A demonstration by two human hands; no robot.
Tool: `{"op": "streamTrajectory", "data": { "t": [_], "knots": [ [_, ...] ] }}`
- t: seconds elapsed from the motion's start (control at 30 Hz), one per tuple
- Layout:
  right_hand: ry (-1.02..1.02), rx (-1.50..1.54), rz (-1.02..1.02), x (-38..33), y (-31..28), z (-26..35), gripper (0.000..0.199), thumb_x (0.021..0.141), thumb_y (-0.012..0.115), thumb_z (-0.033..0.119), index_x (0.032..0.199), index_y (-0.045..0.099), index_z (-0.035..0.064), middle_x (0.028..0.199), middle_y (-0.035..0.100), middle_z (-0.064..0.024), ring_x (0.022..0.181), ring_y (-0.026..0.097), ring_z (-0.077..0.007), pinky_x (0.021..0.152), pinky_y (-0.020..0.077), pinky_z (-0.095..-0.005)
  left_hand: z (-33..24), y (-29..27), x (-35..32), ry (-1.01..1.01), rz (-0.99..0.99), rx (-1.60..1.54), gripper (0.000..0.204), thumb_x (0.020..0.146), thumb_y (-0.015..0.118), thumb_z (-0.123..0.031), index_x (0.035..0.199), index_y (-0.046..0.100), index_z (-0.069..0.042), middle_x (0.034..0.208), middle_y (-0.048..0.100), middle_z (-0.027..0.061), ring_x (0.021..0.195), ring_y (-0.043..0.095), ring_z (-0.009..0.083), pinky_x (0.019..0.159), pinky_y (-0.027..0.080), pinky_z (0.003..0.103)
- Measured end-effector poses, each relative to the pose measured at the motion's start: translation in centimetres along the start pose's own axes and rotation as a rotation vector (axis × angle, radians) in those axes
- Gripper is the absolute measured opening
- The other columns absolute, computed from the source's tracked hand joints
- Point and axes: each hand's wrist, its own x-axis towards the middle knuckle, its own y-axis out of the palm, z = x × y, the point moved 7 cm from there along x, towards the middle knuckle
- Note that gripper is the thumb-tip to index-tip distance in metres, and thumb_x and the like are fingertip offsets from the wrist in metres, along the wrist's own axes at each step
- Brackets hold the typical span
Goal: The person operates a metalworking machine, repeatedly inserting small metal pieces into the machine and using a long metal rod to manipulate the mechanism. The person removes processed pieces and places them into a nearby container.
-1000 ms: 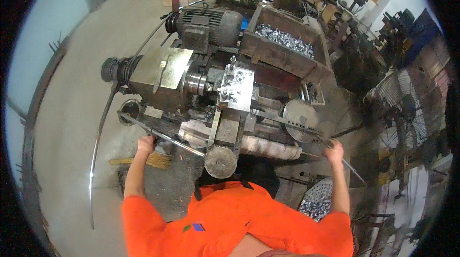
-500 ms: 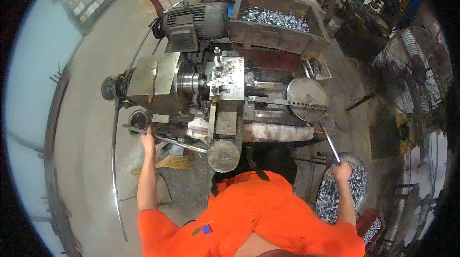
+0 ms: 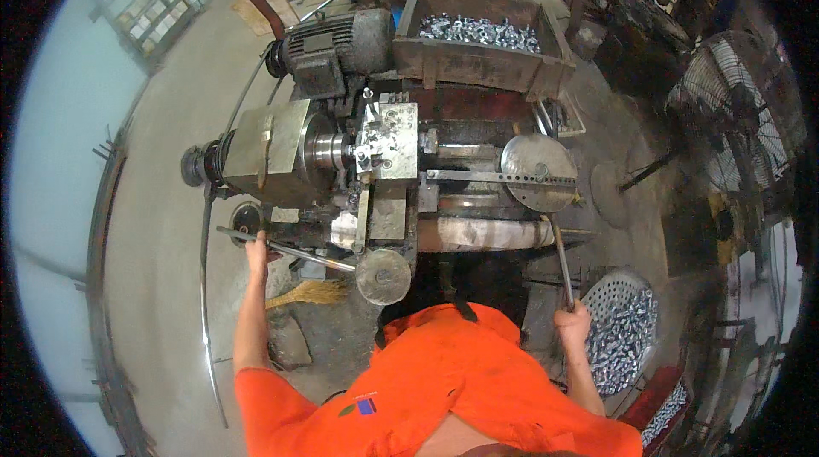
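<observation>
My left hand (image 3: 258,257) is closed around a long metal lever rod (image 3: 307,254), which runs right to a small round disc (image 3: 383,277) at the front of a lathe-like machine. My right hand (image 3: 572,325) grips the lower end of a second metal lever (image 3: 561,261). That lever slopes up to a large round plate (image 3: 539,171), crossed by a flat bar with holes (image 3: 499,177). Between the two levers, the tool block (image 3: 392,146) stands close to the shiny spindle (image 3: 328,152). Whatever is at the spindle's tip is too small to make out.
An electric motor (image 3: 337,43) and a wooden crate (image 3: 482,65) of small shiny metal parts stand behind the machine. A perforated basket (image 3: 610,295) of similar parts is at right, near a fan (image 3: 725,107). A straw broom (image 3: 311,293) lies at left.
My right hand has swung its lever leftward and toward me. The tool block has shifted slightly left toward the spindle. My left hand stays on its rod, and the view has moved a little.
</observation>
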Motion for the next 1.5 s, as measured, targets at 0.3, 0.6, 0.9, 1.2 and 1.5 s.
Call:
{"op": "streamTrajectory", "data": {
  "t": [0.3, 0.6, 0.9, 1.2, 1.5],
  "knots": [
    [-0.059, -0.535, -0.001, 9.9, -2.2, -6.4, 0.030, 0.065, 0.060, 0.026, 0.081, 0.055, 0.0005, 0.073, 0.058, -0.0223, 0.073, 0.056, -0.0414, 0.065, 0.0440, -0.0499, 0.9, -1.3, 0.9, -0.116, 0.072, 0.159, 0.040, 0.087, 0.049, -0.032, 0.095, 0.050, 0.007, 0.061, 0.059, 0.0174, 0.042, 0.059, 0.0271, 0.036, 0.051, 0.033],
    [-0.213, -0.682, -0.433, 19.6, -2.2, 0.9, 0.067, 0.060, 0.063, 0.021, 0.121, 0.047, 0.0010, 0.120, 0.050, -0.0165, 0.110, 0.047, -0.0314, 0.095, 0.0357, -0.0416, 1.3, -0.4, 0.5, -0.031, 0.187, -0.086, 0.051, 0.087, 0.048, -0.048, 0.102, 0.051, 0.001, 0.079, 0.063, 0.0121, 0.061, 0.063, 0.0212, 0.055, 0.049, 0.031],
    [-0.400, -0.061, -0.062, 6.6, 7.3, 3.2, 0.059, 0.056, 0.060, 0.011, 0.115, 0.054, 0.0010, 0.123, 0.049, -0.0215, 0.114, 0.046, -0.0362, 0.096, 0.0374, -0.0380, 11.1, 2.6, 1.8, 0.543, 0.204, 1.308, 0.049, 0.082, 0.052, -0.051, 0.086, 0.060, -0.003, 0.081, 0.063, 0.0205, 0.070, 0.061, 0.0352, 0.065, 0.048, 0.047],
    [-0.418, 0.067, 0.109, 5.2, 7.2, 8.1, 0.036, 0.056, 0.061, 0.014, 0.090, 0.065, 0.0023, 0.095, 0.063, -0.0183, 0.090, 0.060, -0.0347, 0.080, 0.0475, -0.0367, 19.7, 6.4, 2.3, 0.478, -0.072, 1.051, 0.042, 0.076, 0.059, -0.047, 0.091, 0.056, -0.008, 0.077, 0.062, 0.0157, 0.075, 0.062, 0.0338, 0.066, 0.049, 0.045],
    [-0.821, 0.145, -0.030, 9.2, 1.4, 23.6, 0.034, 0.056, 0.063, 0.010, 0.089, 0.064, 0.0038, 0.089, 0.062, -0.0163, 0.082, 0.059, -0.0339, 0.073, 0.0481, -0.0390, 14.0, 3.7, 0.9, 0.408, 0.288, 1.193, 0.041, 0.081, 0.054, -0.043, 0.099, 0.058, -0.006, 0.085, 0.064, 0.0193, 0.085, 0.061, 0.0384, 0.072, 0.049, 0.046]
  ]
}}
